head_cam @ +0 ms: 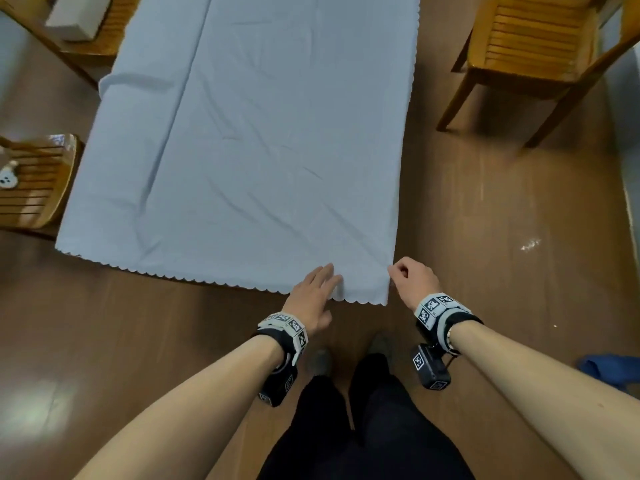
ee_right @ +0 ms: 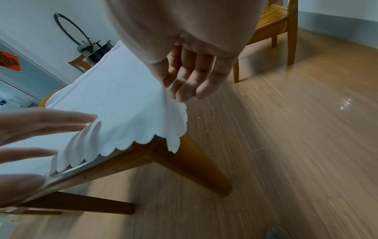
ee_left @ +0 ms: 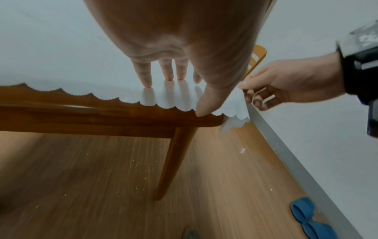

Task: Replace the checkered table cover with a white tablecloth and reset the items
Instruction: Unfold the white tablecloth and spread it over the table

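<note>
Head view gives me the white tablecloth (head_cam: 242,150) spread over the wooden table (ee_left: 102,119), its scalloped hem lying along the near edge and its near right corner hanging just past the table corner. I see my left hand (head_cam: 313,296) laid flat on the cloth near that corner, fingers (ee_left: 146,76) straight and slightly apart, tips pressing the fabric. My right hand (head_cam: 414,280) is at the cloth's right edge by the same corner, thumb and forefinger pinching the fabric while the other fingers (ee_right: 194,80) hang loosely curled beneath. On the right wrist camera I can see the pinched edge lifted into a small fold above the table leg (ee_right: 204,165). One wooden chair (head_cam: 533,46) stands to the far right, well apart from the table; another chair (head_cam: 31,181) sits close on the left side, and a third (head_cam: 83,32) at the far left carries a white box (head_cam: 76,15).
</note>
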### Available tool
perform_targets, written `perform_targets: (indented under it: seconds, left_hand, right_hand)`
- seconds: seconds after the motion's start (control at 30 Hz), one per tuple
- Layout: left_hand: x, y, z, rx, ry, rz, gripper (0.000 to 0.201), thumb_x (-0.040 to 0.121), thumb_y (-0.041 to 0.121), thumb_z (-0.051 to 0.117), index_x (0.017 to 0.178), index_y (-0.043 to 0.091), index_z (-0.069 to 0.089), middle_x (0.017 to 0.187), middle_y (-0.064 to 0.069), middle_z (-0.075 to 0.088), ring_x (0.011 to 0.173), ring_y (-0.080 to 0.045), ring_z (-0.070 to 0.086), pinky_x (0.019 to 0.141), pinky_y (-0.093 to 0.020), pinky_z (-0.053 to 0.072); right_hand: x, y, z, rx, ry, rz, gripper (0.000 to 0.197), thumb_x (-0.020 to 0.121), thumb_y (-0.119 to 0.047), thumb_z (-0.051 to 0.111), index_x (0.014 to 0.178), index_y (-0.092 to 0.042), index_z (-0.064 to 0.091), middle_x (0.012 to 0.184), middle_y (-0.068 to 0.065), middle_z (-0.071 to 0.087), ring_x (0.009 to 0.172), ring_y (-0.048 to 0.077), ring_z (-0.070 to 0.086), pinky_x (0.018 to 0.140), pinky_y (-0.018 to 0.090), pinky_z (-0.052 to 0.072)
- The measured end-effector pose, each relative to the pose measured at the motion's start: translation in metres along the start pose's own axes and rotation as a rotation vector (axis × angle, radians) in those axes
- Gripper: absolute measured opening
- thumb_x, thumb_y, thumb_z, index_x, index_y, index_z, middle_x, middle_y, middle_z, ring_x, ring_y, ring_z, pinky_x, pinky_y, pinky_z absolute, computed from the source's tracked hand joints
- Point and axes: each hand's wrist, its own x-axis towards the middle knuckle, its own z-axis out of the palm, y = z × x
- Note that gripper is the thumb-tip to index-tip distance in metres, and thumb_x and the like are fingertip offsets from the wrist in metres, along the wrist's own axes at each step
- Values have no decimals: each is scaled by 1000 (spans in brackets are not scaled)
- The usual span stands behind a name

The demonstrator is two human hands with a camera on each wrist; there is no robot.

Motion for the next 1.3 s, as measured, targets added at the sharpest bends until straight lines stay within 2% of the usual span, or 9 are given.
perform_targets:
  seconds: [0.2, 0.57, 0.63, 0.77, 0.9, 1.03, 1.17, 1.23, 1.3]
  left_hand:
    - [-31, -19, 0, -237, 71, -117, 59, 88, 17, 56, 145, 19, 41, 153, 0, 34, 137, -20, 38, 109, -35, 38]
    - [-106, -174, -34, -102, 187, -126, 52, 88, 15, 59, 139, 16, 48, 144, -2, 44, 128, -22, 48, 105, -35, 42]
    - [-116, -210, -40, -80, 216, -115, 53, 87, 15, 59, 139, 16, 48, 145, -3, 43, 130, -23, 46, 106, -36, 42]
    - [-147, -280, -50, -51, 252, -138, 56, 87, 18, 60, 141, 18, 46, 149, -3, 38, 133, -23, 42, 107, -37, 41]
    - [-175, -337, -52, -45, 255, -173, 60, 84, 16, 62, 142, 18, 45, 151, -5, 37, 135, -26, 41, 107, -39, 41]
    - [-177, -373, -53, 19, 333, -144, 66, 79, 13, 67, 142, 16, 45, 155, -11, 31, 142, -30, 32, 112, -42, 33]
    - [-161, -395, -45, 189, 299, -196, 84, 82, 22, 66, 153, 24, 20, 164, -6, 6, 151, -27, 4, 118, -56, 15]
    - [-156, -401, -41, 220, 275, -218, 87, 83, 22, 65, 154, 27, 15, 164, -2, 5, 151, -25, 5, 116, -60, 12]
    - [-153, -406, -40, 269, 307, -208, 84, 81, 21, 66, 152, 28, 21, 161, 0, 17, 147, -26, 18, 114, -62, 15]
  right_hand:
    - [-18, 1, 11, -19, 5, 71, 22, 97, -37, 43, 86, -26, 59, 77, -7, 69, 74, 20, 65, 63, 30, 47]
    - [-72, -96, 78, -13, 60, -105, 16, 95, -39, 49, 87, -29, 58, 81, -10, 66, 77, 15, 62, 69, 32, 51]
    - [-80, -123, 105, -24, 81, -159, 7, 94, -36, 53, 96, -31, 58, 91, -13, 65, 82, 11, 61, 75, 35, 53]
    - [-87, -183, 169, -178, 189, -339, 35, 89, -25, 62, 123, -25, 52, 120, -8, 53, 111, 12, 52, 86, 37, 52]
    - [-85, -234, 224, -415, 161, -529, 45, 86, -29, 69, 126, -20, 51, 123, -1, 51, 112, 21, 51, 90, 36, 48]
    - [-75, -260, 256, -554, 139, -567, 56, 82, -33, 73, 130, -21, 47, 131, 2, 48, 117, 23, 48, 97, 37, 46]
    - [-59, -253, 267, -540, 244, -621, 41, 83, -29, 73, 118, -23, 53, 123, 0, 49, 106, 23, 50, 86, 36, 49]
    - [-54, -248, 268, -470, 316, -657, 27, 86, -24, 71, 109, -21, 57, 115, 0, 53, 100, 22, 51, 80, 36, 50]
    - [-52, -245, 267, -425, 358, -671, 16, 89, -21, 68, 103, -18, 60, 110, -1, 55, 95, 20, 52, 76, 36, 49]
